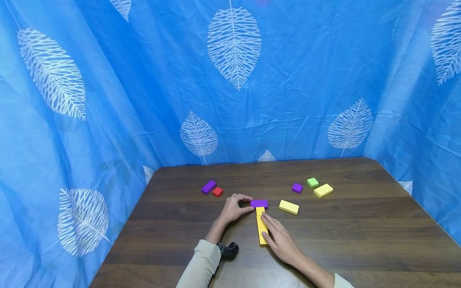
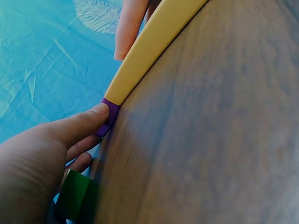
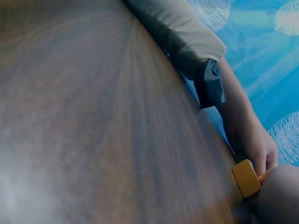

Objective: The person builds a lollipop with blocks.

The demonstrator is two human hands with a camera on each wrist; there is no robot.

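A purple block (image 1: 259, 204) lies crosswise at the far end of a row of two yellow-orange blocks, a short one (image 1: 260, 211) and a long one (image 1: 262, 228). My left hand (image 1: 233, 209) pinches the purple block's left end between thumb and fingers. In the left wrist view that thumb presses on the purple block (image 2: 111, 112), right against the yellow-orange side. With its fingers fairly straight, my right hand (image 1: 282, 242) rests along the right side of the long yellow-orange block, thumb touching its near part. Most of this hand is outside the right wrist view.
Left of the row lie a purple block (image 1: 209, 187) and a red block (image 1: 217, 192). To the right are two pale yellow blocks (image 1: 289, 207), a small purple one (image 1: 297, 188) and a green one (image 1: 312, 182). A green block (image 2: 73, 194) shows beneath the left hand.
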